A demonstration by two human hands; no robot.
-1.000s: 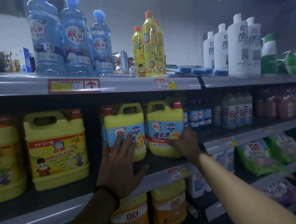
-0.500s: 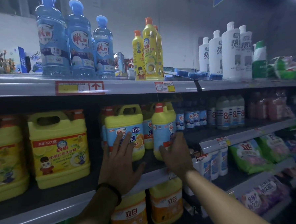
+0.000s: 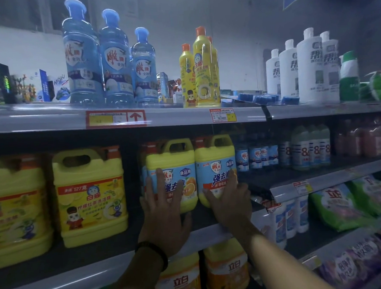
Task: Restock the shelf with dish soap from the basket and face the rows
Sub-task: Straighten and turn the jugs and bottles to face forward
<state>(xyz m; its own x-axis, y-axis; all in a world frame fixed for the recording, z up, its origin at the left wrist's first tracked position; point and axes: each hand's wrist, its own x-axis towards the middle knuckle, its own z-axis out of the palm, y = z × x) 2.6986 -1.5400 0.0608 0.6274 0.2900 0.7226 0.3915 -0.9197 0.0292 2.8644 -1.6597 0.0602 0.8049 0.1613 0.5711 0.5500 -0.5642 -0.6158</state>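
On mid shelf (image 3: 212, 233), 2 yellow blue-label soap jugs (image 3: 215, 165), left hand (image 3: 164, 214) & right hand (image 3: 230, 204) flat, fingers spread, gripping nothing

We see the middle shelf (image 3: 59, 268) carrying 2 big yellow jugs (image 3: 89, 196) at left, 2 blue-labelled soap jugs (image 3: 215, 165) touching side by side, then small bottles (image 3: 311, 147).

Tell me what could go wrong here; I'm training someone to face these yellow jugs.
1. Both jugs stand near the shelf edge; pulling further could tip the left jug or right jug off.
2. The left hand and right hand lie flat, not gripping, so a jug might slip.
3. The right jug could knock the small bottles beside it.
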